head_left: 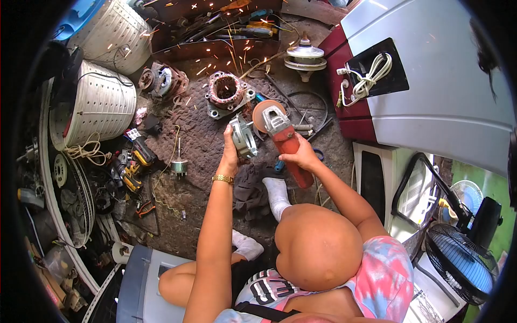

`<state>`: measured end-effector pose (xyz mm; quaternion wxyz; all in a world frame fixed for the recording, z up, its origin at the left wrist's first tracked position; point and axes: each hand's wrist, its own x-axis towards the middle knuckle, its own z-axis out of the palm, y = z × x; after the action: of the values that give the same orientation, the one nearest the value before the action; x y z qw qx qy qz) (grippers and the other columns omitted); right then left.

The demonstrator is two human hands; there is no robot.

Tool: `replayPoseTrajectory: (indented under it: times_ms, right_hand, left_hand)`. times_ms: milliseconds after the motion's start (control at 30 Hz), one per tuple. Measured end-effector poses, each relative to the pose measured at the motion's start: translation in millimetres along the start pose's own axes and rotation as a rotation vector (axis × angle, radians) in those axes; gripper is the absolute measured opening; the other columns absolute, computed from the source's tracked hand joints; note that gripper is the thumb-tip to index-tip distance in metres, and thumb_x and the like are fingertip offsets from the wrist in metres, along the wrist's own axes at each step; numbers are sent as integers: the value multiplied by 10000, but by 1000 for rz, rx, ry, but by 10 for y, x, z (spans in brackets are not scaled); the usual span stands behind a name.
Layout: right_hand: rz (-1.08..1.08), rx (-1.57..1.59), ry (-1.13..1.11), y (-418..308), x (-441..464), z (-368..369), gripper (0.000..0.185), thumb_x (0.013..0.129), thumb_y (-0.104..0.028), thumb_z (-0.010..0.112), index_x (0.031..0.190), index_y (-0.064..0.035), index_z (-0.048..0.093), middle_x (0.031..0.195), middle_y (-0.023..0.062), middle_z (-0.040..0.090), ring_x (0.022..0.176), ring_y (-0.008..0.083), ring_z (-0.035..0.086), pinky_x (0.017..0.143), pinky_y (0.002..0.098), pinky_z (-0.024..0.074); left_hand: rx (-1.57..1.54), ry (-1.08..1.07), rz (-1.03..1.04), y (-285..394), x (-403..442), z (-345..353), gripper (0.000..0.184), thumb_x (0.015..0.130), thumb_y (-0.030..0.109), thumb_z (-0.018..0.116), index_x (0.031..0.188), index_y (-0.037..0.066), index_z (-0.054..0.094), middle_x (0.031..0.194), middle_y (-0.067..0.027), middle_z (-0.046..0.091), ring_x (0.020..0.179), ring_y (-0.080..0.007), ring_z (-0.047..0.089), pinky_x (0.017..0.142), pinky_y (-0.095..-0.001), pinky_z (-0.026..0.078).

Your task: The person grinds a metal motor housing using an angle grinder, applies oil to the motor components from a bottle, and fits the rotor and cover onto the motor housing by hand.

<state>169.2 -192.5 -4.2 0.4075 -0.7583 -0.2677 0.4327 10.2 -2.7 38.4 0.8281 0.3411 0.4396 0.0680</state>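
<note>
My right hand is wrapped round the red body of an angle grinder. The grinder's brownish disc meets or nearly meets a silver metal motor end cover, and sparks fly up and away from there. That cover is gripped at its left side by my left hand, with a gold watch on the wrist. Just beyond sits a motor stator with a rusty-looking bore and red windings. A motor rotor with a shaft stands upright on the ground to the left.
Yellow-black cordless drills and perforated white washer tubs are on the left. A metal tool box lies at the back. A grey-maroon appliance with a coiled white cord and a black fan stand on the right.
</note>
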Motion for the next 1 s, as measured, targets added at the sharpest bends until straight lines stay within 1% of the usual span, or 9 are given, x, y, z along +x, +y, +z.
replayPoseTrajectory:
  times_ms: [67, 133, 367, 467, 700, 800, 900, 967, 1000]
  right_hand:
    - [-19, 27, 18, -74, -14, -16, 914, 535, -384, 867, 1245, 43, 481, 1200, 205, 581, 1116, 303, 568, 977, 381, 427]
    - [-52, 14, 55, -49, 1, -9, 860, 532, -371, 867, 1208, 19, 505, 1151, 177, 607, 1067, 286, 591, 949, 380, 443]
    - [9, -66, -6, 40, -10, 13, 1024, 538, -391, 862, 1315, 96, 407, 1288, 256, 516, 1197, 328, 520, 1024, 374, 396]
    - [21, -70, -29, 14, -2, 17, 1065, 538, -400, 861, 1335, 114, 377, 1320, 274, 486, 1230, 337, 494, 1043, 372, 379]
    - [-15, -44, 16, 33, 37, 20, 991, 538, -383, 869, 1299, 79, 432, 1245, 238, 552, 1152, 319, 552, 995, 369, 417]
    - [-30, 42, 84, -4, 46, -46, 930, 543, -362, 876, 1269, 52, 466, 1183, 194, 594, 1085, 285, 586, 957, 361, 442]
    - [8, 257, 102, -115, 66, -145, 794, 568, -258, 886, 1210, 16, 507, 1099, 122, 629, 993, 211, 603, 910, 353, 470]
    - [-19, 317, 124, -127, 135, -212, 749, 578, -226, 882, 1191, 5, 517, 1075, 105, 633, 976, 204, 605, 904, 352, 474]
    - [6, 331, 138, -213, 130, -255, 694, 593, -202, 873, 1162, -10, 525, 1038, 94, 637, 947, 193, 609, 876, 342, 486]
  left_hand:
    - [-17, 19, 30, -8, 3, -5, 752, 851, 743, 333, 1167, 99, 560, 963, -46, 647, 839, -162, 643, 717, -320, 536]
    - [20, 60, 23, -3, -10, 6, 799, 802, 798, 316, 1121, 114, 575, 905, -38, 637, 783, -152, 628, 629, -303, 508]
    - [42, 81, 11, -31, 67, 20, 849, 744, 860, 290, 1078, 138, 589, 835, -20, 633, 704, -136, 620, 552, -271, 472]
    - [-28, 27, -2, -53, 78, -43, 738, 858, 738, 331, 1154, 104, 563, 978, -52, 645, 838, -161, 640, 710, -318, 536]
    - [-25, -13, 14, -106, 10, -158, 777, 848, 738, 290, 1217, 100, 537, 1050, -55, 637, 889, -187, 642, 709, -328, 537]
    - [-305, -52, -104, -209, -103, -481, 682, 879, 625, 293, 1248, 102, 531, 1127, -67, 630, 1008, -247, 617, 790, -448, 530]
    - [-422, 99, 17, -775, 105, -1178, 495, 958, 408, 302, 1228, 75, 550, 1191, -103, 608, 1070, -272, 597, 892, -434, 500]
    - [-130, 392, 143, -1121, 229, -1531, 371, 969, 271, 360, 1186, 53, 567, 1172, -130, 607, 1042, -257, 601, 893, -403, 492]
    - [164, 660, 332, -1170, 186, -1551, 294, 947, 188, 433, 1150, 27, 570, 1152, -133, 599, 1024, -252, 584, 908, -389, 463]
